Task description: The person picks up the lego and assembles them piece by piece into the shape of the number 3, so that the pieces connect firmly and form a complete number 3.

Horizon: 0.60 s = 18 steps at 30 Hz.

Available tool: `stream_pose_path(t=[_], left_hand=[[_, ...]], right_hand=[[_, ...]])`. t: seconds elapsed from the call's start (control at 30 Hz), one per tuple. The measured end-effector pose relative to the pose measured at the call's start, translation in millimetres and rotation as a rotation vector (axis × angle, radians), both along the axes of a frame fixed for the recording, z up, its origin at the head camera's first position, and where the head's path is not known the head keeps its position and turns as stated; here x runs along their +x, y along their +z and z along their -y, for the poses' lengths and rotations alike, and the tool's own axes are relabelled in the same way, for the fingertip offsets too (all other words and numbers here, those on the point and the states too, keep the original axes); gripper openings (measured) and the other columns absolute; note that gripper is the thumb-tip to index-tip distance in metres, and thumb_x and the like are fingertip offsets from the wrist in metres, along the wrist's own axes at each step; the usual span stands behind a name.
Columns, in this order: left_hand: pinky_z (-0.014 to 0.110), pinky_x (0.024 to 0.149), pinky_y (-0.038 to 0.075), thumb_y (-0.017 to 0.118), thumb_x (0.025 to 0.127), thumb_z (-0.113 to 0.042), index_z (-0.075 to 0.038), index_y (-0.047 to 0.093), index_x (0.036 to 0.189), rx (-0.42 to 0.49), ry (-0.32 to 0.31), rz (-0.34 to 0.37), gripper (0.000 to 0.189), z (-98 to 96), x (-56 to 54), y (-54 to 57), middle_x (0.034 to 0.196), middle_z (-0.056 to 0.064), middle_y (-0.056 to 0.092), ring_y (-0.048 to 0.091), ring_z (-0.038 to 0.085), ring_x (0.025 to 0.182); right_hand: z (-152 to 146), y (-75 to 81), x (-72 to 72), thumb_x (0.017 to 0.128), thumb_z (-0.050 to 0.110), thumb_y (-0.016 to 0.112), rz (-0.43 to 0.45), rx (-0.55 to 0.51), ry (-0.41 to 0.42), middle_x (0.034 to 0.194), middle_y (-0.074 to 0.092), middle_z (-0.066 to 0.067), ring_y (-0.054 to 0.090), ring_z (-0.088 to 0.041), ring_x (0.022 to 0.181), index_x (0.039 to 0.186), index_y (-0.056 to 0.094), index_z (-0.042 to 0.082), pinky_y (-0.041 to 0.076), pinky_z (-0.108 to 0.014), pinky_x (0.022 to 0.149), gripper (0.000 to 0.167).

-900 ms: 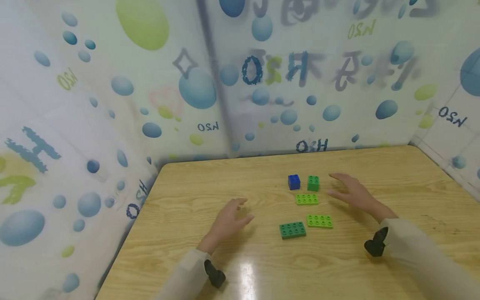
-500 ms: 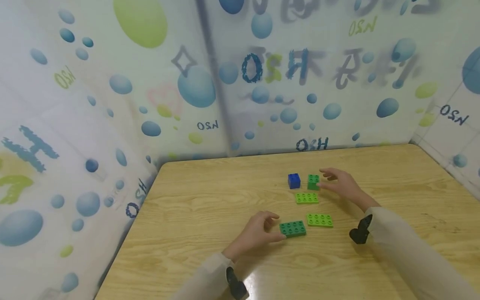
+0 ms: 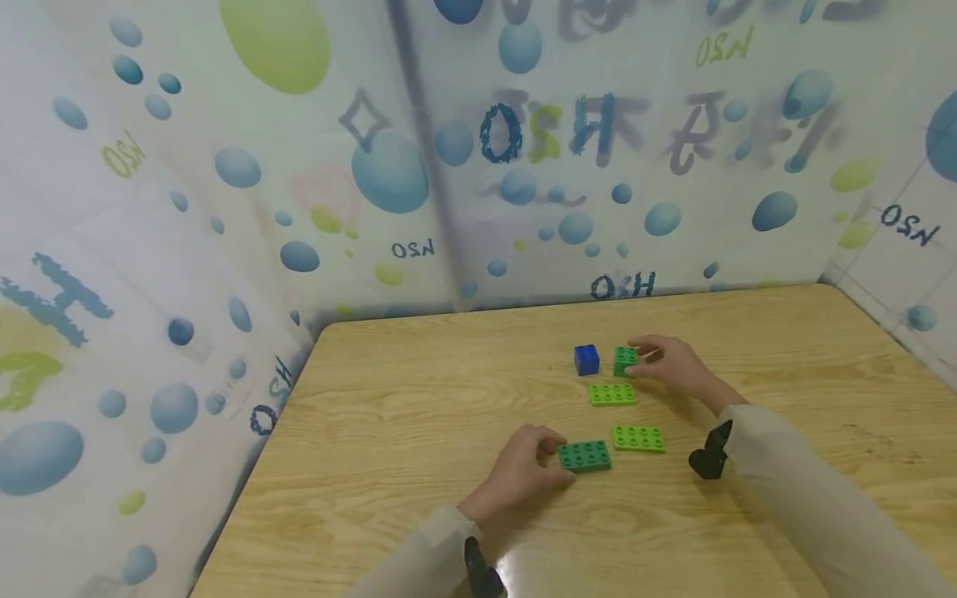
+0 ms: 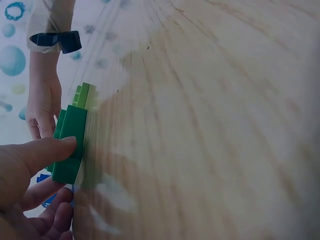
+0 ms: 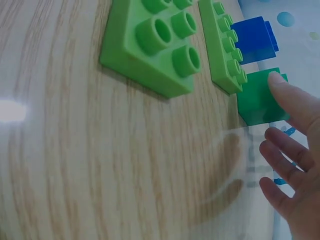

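Note:
In the head view my left hand [image 3: 523,469] pinches the left end of a dark green building brick [image 3: 585,456] lying on the table. The left wrist view has the thumb pressed on the side of this brick [image 4: 74,122], with a finger at its end. Farther back, my right hand [image 3: 669,365] grips a square green building brick [image 3: 625,360] from the right. Its thumb lies on the green brick [image 5: 257,102] in the right wrist view, the index finger is mostly hidden, and the other fingers are spread loosely. Both bricks appear to rest on the tabletop.
A blue brick [image 3: 586,360] stands just left of the green one. Two flat lime-green bricks, one nearer the back [image 3: 612,394] and one nearer the front [image 3: 639,438], lie between the hands. A wooden table [image 3: 419,374] meets a patterned curtain [image 3: 523,208] behind.
My left hand has moved right to the dark green brick and taken hold of it. The right hand has come left onto the square green brick. The bricks have stayed in place.

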<state>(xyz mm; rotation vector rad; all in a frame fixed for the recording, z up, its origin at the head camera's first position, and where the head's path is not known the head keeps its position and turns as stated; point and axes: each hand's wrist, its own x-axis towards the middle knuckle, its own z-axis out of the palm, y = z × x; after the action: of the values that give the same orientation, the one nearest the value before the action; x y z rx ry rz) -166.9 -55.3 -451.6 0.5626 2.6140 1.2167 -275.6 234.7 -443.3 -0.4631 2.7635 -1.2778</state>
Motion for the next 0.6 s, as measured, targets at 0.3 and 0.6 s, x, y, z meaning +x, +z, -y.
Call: stream_pose_path(t=[0.3, 0.6], left_hand=[[0.025, 0.074, 0.039, 0.078, 0.073, -0.027, -0.012, 0.064, 0.105, -0.034, -0.004, -0.015, 0.039, -0.4, 0.8, -0.4, 0.091, -0.004, 0.052, 0.047, 0.01, 0.083], [0.025, 0.074, 0.038, 0.078, 0.073, -0.027, -0.013, 0.064, 0.105, -0.045, 0.003, -0.019, 0.037, 0.4, 1.8, 1.0, 0.091, -0.004, 0.051, 0.046, 0.01, 0.083]], right_hand=[[7.8, 1.6, 1.6, 0.084, 0.023, 0.067, 0.016, 0.013, -0.005, 0.109, 0.054, -0.026, 0.055, -0.039, 0.098, 0.127, 0.047, -0.007, 0.047, -0.047, 0.078, 0.056], [9.8, 3.7, 2.5, 0.085, 0.023, 0.067, 0.028, 0.008, -0.024, 0.11, 0.054, -0.024, 0.054, -0.039, 0.099, 0.127, 0.048, -0.005, 0.047, -0.046, 0.078, 0.054]])
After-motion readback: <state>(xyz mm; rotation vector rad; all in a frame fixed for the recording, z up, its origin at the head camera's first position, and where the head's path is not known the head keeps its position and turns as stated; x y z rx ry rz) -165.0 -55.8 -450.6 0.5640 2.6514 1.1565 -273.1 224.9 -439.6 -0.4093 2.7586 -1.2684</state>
